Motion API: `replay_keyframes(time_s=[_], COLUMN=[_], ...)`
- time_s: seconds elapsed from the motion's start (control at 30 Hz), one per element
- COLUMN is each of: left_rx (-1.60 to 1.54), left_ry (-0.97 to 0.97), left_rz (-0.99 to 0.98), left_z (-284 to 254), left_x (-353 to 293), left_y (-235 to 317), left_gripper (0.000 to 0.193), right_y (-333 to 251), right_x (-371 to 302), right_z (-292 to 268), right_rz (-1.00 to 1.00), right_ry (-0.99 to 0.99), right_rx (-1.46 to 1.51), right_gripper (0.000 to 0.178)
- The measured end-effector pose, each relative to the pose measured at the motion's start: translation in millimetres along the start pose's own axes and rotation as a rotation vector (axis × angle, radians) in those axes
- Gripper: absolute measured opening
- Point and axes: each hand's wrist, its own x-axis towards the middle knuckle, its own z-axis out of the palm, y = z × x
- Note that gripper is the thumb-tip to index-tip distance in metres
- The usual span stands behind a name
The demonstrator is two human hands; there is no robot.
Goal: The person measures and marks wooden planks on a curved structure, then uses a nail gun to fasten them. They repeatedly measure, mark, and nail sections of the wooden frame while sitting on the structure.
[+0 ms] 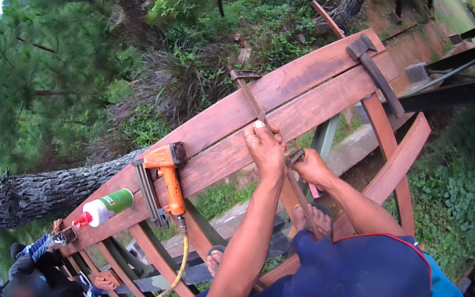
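A rusty bar clamp (252, 97) lies across two reddish-brown curved planks (320, 112), its fixed jaw at their far edge. My left hand (265, 147) is closed around the clamp's bar over the nearer plank, thumb on top. Just below and to its right, my right hand (311, 169) grips the clamp by its sliding jaw (295, 157) near that plank's front edge. The bar runs on toward me between my forearms. Fingers on the undersides of both hands are partly hidden.
On the planks rest an orange nail gun (167, 169) with a yellow hose (182, 263), a green-and-white glue bottle (111, 206) and a hammer-like tool (376, 73) at right. Upright slats (154, 255) stand below. Another person (56, 295) crouches at left, one hand by the slats.
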Motion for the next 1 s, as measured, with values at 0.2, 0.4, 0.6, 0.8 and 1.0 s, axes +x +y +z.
replay_keyframes(time_s=[0.2, 0.4, 0.6, 0.8, 1.0], left_rx=[0.636, 1.18, 1.15, 1.175, 1.155], left_ry=[-0.012, -0.377, -0.443, -0.493, -0.542], left_rz=[0.431, 0.805, 0.767, 0.818, 0.815], left_z=[-53.5, -84.5, -74.7, -75.1, -74.7], left_x=[24.3, 68.9, 79.3, 81.6, 82.7], left_y=[51.1, 95.3, 85.1, 78.7, 75.6], left_gripper=[0.013, 0.012, 0.014, 0.016, 0.015], right_y=[17.0, 20.5, 11.2, 3.5, -0.6], right_x=[3.3, 5.1, -0.4, -4.4, -6.4], right_z=[4.1, 4.8, 5.1, 3.7, 4.1], right_rz=[-0.162, -0.206, -0.177, -0.217, -0.193], right_ry=[0.103, 0.156, 0.139, 0.152, 0.15], right_rx=[-0.119, -0.123, -0.107, -0.14, -0.132], right_gripper=[0.023, 0.022, 0.02, 0.018, 0.02])
